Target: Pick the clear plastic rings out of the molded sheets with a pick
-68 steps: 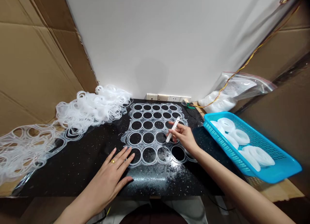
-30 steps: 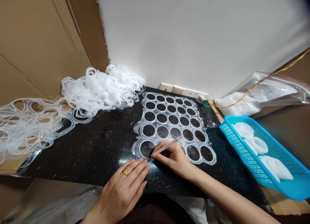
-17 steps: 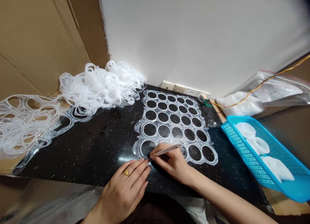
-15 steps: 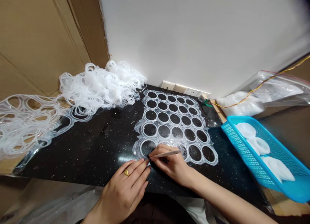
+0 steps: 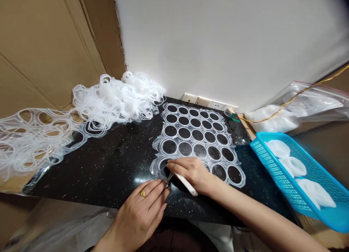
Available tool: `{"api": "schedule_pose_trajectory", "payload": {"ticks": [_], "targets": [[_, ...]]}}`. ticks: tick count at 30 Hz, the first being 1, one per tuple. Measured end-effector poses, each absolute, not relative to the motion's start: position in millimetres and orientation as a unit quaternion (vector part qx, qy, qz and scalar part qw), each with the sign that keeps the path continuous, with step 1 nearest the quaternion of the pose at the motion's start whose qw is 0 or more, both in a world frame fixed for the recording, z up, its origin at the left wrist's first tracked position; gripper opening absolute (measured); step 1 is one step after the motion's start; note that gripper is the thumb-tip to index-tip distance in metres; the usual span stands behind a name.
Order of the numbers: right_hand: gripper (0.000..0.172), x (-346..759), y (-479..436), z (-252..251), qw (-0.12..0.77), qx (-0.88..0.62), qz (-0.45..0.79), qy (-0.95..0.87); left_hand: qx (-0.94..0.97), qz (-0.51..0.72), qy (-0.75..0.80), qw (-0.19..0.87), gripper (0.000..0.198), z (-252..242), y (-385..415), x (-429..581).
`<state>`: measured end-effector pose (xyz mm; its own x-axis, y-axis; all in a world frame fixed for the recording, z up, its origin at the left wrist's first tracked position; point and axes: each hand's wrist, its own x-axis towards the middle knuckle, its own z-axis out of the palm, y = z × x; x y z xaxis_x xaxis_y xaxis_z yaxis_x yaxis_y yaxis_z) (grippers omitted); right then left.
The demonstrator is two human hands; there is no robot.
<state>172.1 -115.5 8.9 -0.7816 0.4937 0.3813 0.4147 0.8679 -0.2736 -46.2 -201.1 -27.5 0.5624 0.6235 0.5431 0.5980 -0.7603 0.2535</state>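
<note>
A clear plastic sheet [image 5: 203,134] with rows of ring-shaped rims around round holes lies flat on the black speckled countertop [image 5: 122,150]. My left hand [image 5: 139,212], a gold ring on one finger, rests with fingers stretched out and tips at the sheet's near-left corner. Pinched in my right hand [image 5: 192,174] is a slim white-handled tool [image 5: 187,185] with a thin, blade-like tip. That tip points at the corner hole, close to my left fingertips. My right hand covers part of the front row, and the exact contact of the tip is hard to make out.
Cut-out white plastic webbing [image 5: 120,97] is heaped at the back left and trails over the left edge. On the right stands a blue basket [image 5: 300,197] with several white pieces. Behind are wall sockets [image 5: 203,101], a yellow wire [image 5: 294,97] and a clear plastic bag [image 5: 313,96].
The tool in my right hand has swung round, its handle end now pointing toward me. My right hand has turned with it; my left hand stays in place.
</note>
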Motion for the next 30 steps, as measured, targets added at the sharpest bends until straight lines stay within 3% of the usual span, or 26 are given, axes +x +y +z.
{"api": "schedule_pose_trajectory", "payload": {"ticks": [4,12,20,30], "targets": [[0.023,175.6,-68.9,22.2,0.270,-0.335,0.074,-0.900,0.893,0.286,0.347,0.022,0.038,-25.1,-201.6,-47.7],[0.022,189.2,-11.7,45.5,0.468,-0.434,0.067,-0.766,0.892,0.288,0.345,0.043,0.035,-13.6,-199.4,-47.6],[0.035,163.2,-58.6,10.0,0.343,-0.446,0.496,-0.661,0.894,0.224,0.388,0.030,0.041,-6.7,-160.3,-40.0],[0.032,160.0,-66.4,1.7,0.317,-0.428,0.530,-0.659,0.891,0.213,0.400,0.028,0.041,-13.5,-153.9,-37.4]]}}
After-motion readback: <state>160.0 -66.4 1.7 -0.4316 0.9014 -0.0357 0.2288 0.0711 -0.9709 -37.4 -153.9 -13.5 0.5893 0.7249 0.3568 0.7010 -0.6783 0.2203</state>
